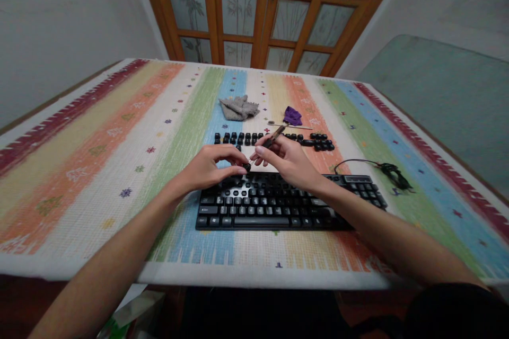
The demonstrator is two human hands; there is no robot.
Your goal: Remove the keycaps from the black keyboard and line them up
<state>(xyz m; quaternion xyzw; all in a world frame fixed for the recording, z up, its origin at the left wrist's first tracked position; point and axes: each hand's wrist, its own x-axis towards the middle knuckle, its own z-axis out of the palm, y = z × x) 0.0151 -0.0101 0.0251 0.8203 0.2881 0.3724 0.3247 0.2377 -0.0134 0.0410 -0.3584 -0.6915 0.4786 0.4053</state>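
Left hand [210, 164]: thumb and fingertips pinched together on a small dark key [247, 167], mostly hidden by the fingers. It sits just above the top edge of the keyboard [262, 221], itself mid-width, toward the near edge of the table [91, 180]. Right hand [293, 157]: clamped pen-fashion around a dark-handled tool [275, 136], tip slanting down to the key; from here I can't tell whether they touch.

Handling, my guess: key very light, stiff plastic, smooth enough to skid from a careless pinch. I'd hold it by two opposite side walls, leaving a face clear. Tool looks light and rigid; I'd grip low on the handle for control, pressing gently, as the tip looks slender.

Keyboard likely light for its length; I'd lift by both short ends. Loose keys [246, 139] in rows beyond it, easily knocked. Grey rag [239, 108], closer to the far edge, looks soft, limp. Cord [393, 176] bundled toward the right edge.
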